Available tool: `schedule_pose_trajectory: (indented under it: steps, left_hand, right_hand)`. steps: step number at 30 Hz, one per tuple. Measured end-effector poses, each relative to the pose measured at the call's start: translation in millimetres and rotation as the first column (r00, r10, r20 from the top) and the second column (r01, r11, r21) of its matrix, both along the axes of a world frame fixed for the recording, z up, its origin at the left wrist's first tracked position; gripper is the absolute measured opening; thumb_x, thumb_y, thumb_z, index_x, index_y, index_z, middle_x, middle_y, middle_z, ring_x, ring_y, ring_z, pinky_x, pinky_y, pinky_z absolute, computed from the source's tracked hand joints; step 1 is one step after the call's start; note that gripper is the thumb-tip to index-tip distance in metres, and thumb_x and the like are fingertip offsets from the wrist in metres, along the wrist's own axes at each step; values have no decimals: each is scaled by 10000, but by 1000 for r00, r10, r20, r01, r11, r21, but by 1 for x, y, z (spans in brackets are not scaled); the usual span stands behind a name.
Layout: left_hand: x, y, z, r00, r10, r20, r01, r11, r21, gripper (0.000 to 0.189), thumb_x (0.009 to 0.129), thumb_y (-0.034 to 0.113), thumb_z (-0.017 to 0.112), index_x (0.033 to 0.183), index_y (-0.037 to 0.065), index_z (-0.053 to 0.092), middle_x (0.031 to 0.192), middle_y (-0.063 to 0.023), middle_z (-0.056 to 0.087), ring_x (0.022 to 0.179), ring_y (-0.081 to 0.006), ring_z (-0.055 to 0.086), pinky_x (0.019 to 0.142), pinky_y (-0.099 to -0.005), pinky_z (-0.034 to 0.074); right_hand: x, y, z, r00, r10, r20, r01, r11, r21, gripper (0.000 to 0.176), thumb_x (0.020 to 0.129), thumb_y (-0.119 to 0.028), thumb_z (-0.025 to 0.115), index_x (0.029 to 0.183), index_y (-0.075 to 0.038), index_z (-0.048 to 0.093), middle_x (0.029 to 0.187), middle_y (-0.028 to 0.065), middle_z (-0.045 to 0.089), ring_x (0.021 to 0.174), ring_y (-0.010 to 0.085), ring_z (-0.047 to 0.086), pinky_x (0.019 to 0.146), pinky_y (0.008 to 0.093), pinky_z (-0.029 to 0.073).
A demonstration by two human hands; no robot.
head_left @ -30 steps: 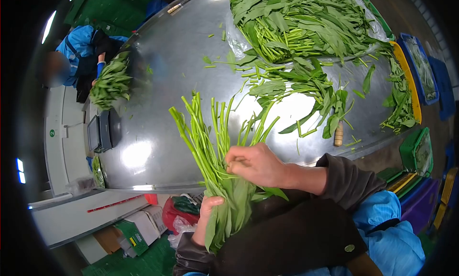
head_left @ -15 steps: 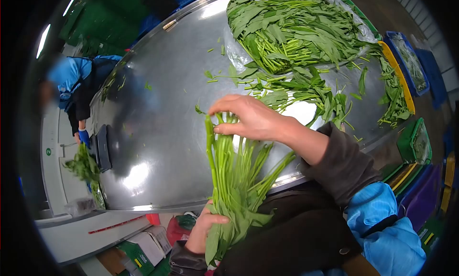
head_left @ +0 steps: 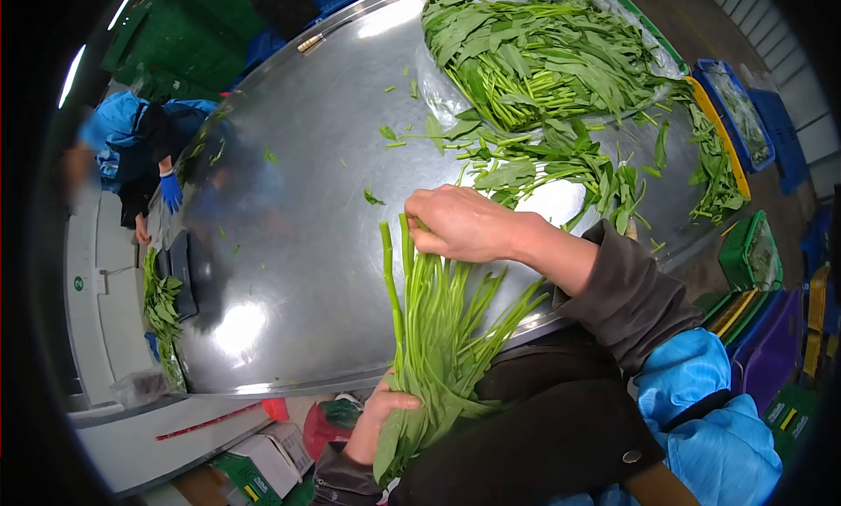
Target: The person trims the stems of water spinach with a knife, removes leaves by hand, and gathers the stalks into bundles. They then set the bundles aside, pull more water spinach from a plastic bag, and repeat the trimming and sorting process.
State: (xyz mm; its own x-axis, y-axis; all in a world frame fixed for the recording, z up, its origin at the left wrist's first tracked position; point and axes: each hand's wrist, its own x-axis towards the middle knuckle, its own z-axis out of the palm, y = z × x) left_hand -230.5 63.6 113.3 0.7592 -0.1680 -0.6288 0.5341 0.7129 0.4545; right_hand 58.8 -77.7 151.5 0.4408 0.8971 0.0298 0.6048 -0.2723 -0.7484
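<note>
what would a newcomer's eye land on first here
First comes the bunch of green stems at the near edge of the shiny steel table, gripped at its leafy end by the left hand and at its stem tips by the right hand. Behind it, a big heap of leafy greens fills the table's far right.

steel table [head_left: 289, 269] | leafy pile [head_left: 543, 59] far end | dark device [head_left: 182, 274] left edge | green crate [head_left: 749, 252] right
</note>
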Motion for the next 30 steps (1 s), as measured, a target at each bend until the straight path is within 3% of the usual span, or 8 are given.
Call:
schedule_pose_trajectory:
  steps: [7,8,9,10,12,16,21,30]
  left_hand:
    - [-10,11,-11,1000,1,24,0,999,-38,775,588,-21,675,1322,-5,426,1147,-130,589,1051,-265,586,925,-375,452]
    - [-14,14,-14,998,-4,56,6,999,-44,769,589,-24,672,1319,-3,430,1148,-128,589,1053,-263,585,928,-374,451]
    - [-16,15,-12,998,4,58,-1,999,-46,769,589,-24,672,1319,-3,430,1148,-128,589,1053,-263,585,928,-374,451]
    - [-18,15,-7,998,36,46,-33,998,-54,762,590,-29,671,1314,-2,435,1149,-127,589,1052,-261,584,929,-375,450]
    - [-21,21,-4,997,64,37,-62,996,-57,756,590,-35,671,1309,-2,440,1150,-126,590,1051,-258,584,931,-375,449]
    - [-26,25,-4,998,41,53,-41,999,-8,722,599,-50,675,1287,-4,462,1135,-121,602,1038,-252,593,922,-376,457]
    - [-37,33,-2,996,63,63,-60,997,-39,680,608,-54,679,1259,-9,488,1113,-124,620,1012,-254,612,906,-375,467]
    - [-34,32,7,998,52,47,-52,999,5,681,594,-59,659,1255,-26,496,1107,-135,624,1008,-261,616,903,-371,471]
  right_hand:
    - [16,7,-29,914,-265,-308,394,763,512,206,844,-186,469,864,-3,564,875,136,610,893,269,582,825,378,454]
    - [32,-4,-28,809,-254,-530,551,643,532,214,894,-222,466,924,-29,554,938,117,609,925,239,575,839,375,464]
    - [46,-5,-31,365,63,-929,862,354,363,267,951,-290,438,1014,-48,534,1028,111,589,928,233,583,856,378,474]
    - [53,-13,-30,191,24,-981,912,365,187,359,964,-350,438,1147,-46,491,1124,124,555,940,251,590,879,383,471]
    - [37,-3,-45,235,-281,-931,734,679,-19,452,926,-412,494,1174,-34,509,1090,123,587,911,238,612,855,365,489]
    - [-17,14,-26,863,-217,-457,196,976,-93,415,822,-420,663,949,-26,682,828,62,666,780,126,594,695,286,469]
    - [-22,19,-28,604,-35,-796,165,983,82,185,786,-177,727,888,-25,699,770,-3,658,762,65,566,733,227,418]
    - [-34,34,-32,728,-188,-659,320,944,85,199,789,-182,576,710,-24,667,641,-19,569,621,59,469,607,237,379]
